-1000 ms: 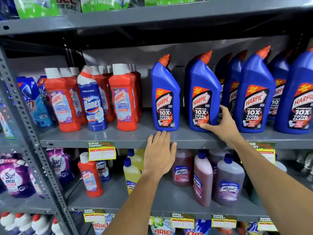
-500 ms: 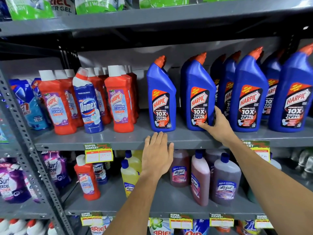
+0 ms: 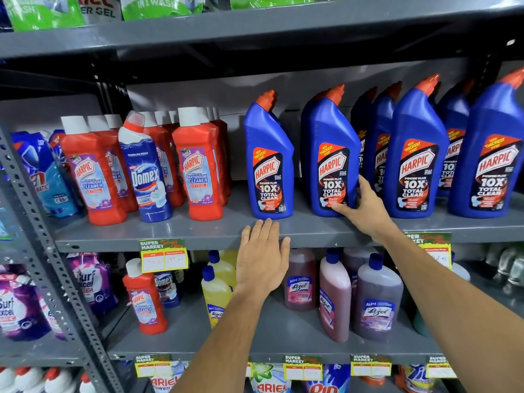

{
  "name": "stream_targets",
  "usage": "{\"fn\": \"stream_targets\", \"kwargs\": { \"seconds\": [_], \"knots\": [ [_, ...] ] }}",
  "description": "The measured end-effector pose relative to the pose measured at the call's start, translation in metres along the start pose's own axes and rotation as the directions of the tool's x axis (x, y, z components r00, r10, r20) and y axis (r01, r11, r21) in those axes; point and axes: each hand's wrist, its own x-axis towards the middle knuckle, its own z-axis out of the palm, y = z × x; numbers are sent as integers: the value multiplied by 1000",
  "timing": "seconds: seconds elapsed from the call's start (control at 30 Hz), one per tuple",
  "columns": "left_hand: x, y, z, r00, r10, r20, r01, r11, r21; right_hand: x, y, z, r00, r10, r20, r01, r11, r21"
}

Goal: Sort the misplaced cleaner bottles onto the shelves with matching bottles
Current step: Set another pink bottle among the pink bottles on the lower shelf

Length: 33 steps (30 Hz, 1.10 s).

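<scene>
On the middle shelf (image 3: pixel 198 236) stand red Harpic Bathroom Cleaner bottles (image 3: pixel 198 177) at the left and blue Harpic 10X bottles (image 3: pixel 416 160) at the right. A blue Domex bottle (image 3: pixel 146 177) stands among the red ones. A lone blue Harpic bottle (image 3: pixel 269 165) stands near the middle. My right hand (image 3: pixel 365 205) wraps the lower right side of another blue Harpic bottle (image 3: pixel 331 163). My left hand (image 3: pixel 262 256) lies flat, fingers apart, on the shelf edge just below the lone bottle. On the lower shelf a red Harpic bottle (image 3: pixel 144 302) stands beside a Domex bottle (image 3: pixel 166 287).
Yellow Lizol bottles (image 3: pixel 217 293) and pink and purple Lizol bottles (image 3: pixel 377 302) fill the lower shelf. Surf Excel pouches (image 3: pixel 19 304) and blue pouches (image 3: pixel 42 177) sit in the left bay behind a perforated upright (image 3: pixel 42 236). Price tags (image 3: pixel 163 256) hang on the shelf edges.
The view has shifted slightly; both hands stay nearly in place, the right hand still on the blue Harpic bottle, the left flat at the shelf edge.
</scene>
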Motion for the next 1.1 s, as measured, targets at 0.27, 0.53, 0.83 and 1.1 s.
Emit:
{"fn": "stream_targets", "kwargs": {
  "seconds": [0.27, 0.53, 0.83, 1.1],
  "knots": [
    [0, -2, 0, 1000, 18, 5, -18, 1000, -19, -6, -5, 1, 998, -18, -53, 17, 1000, -19],
    [-16, -2, 11, 992, 76, -100, -81, 996, -45, -60, -18, 10, 973, -69, -222, 96, 989, 110],
    [-89, -5, 94, 982, 177, 61, -173, 983, -56, -136, 44, 40, 936, -70, -344, 106, 990, 88],
    [-135, -44, 183, 849, 45, 526, -18, 998, -56, -151, 142, 89, 958, 280, -62, -286, 950, -128]
  ]
}}
